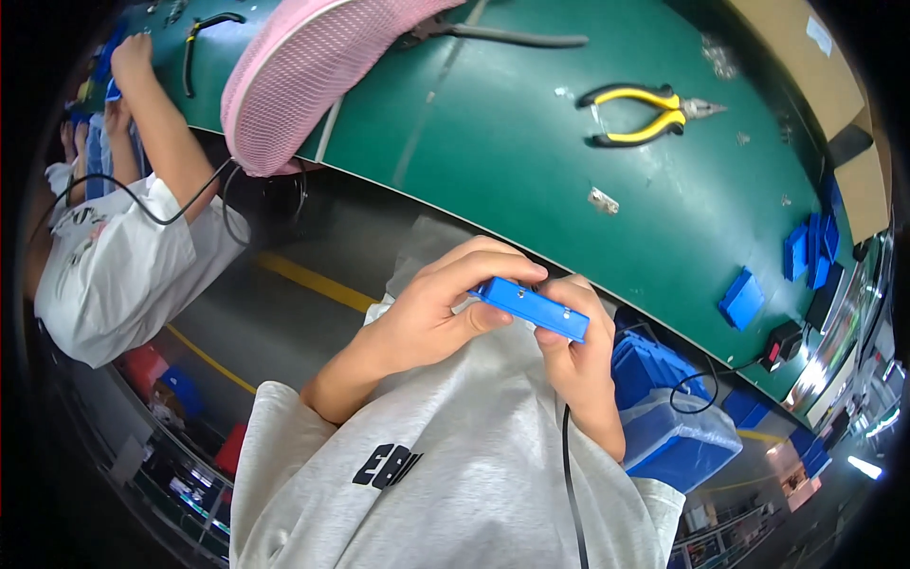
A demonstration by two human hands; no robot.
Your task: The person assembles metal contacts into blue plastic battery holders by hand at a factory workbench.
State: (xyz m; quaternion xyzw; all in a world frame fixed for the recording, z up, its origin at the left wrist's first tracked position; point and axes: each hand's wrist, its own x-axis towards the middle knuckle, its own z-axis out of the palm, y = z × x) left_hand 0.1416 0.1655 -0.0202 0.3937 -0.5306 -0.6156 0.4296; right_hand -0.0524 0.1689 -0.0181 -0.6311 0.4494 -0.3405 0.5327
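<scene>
Between my two hands, just off the near edge of the green workbench (493, 142), is a blue rectangular plastic housing (534, 308) with small metal fittings along its upward side. My left hand (445, 299) grips its left end between thumb and fingers. Around the right end, my right hand (580, 337) has its thumb below and its fingers closed on the far side. The side of the housing turned away is hidden. On the bench beyond lie a small pile of metal parts (603, 201) and yellow-and-black pliers (654, 114).
A pink mesh object (308, 81) overhangs the bench at upper left, beside grey-handled pliers (512, 36). Blue plastic pieces (742, 299) lie at the right. Below the bench stands a blue crate with plastic film (678, 441). Another person (142, 256) works at the left.
</scene>
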